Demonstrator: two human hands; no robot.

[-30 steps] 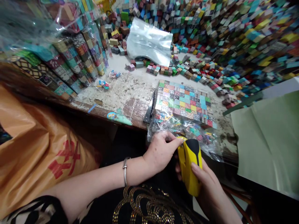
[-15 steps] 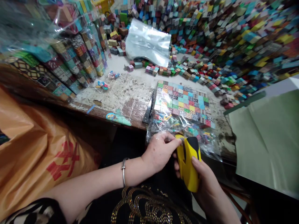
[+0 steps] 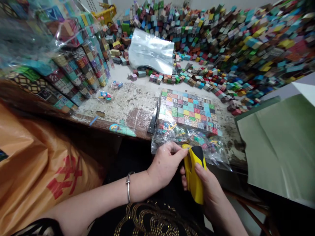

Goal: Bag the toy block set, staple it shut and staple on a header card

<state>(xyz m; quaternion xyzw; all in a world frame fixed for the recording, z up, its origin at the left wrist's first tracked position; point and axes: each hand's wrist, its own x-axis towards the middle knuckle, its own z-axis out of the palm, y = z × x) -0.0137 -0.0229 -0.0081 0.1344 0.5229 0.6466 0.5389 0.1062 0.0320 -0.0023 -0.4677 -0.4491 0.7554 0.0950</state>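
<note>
My right hand [image 3: 208,182] is wrapped round a yellow and black hand stapler [image 3: 195,177], its jaw end pointing away from me. My left hand [image 3: 166,164] pinches the near edge of a clear plastic bag [image 3: 159,141], its fingertips right at the stapler's jaws. Whether the bag's edge lies between the jaws I cannot tell. Inside the bag, a flat block of small patterned cubes [image 3: 189,108] rests on the table, with small colourful toy pieces [image 3: 199,139] gathered at its near end.
A large heap of loose cubes [image 3: 221,42] covers the back and right. Empty clear bags [image 3: 151,50] lie before it. Bagged cube stacks [image 3: 81,65] stand at left, two small toy packets [image 3: 105,95] beside them. An orange bag [image 3: 29,157] hangs lower left; a pale green sheet [image 3: 278,141] is at right.
The view has tilted and shifted slightly, so the table's things sit a little lower and further left. Both hands keep their places at the bag's edge and on the stapler.
</note>
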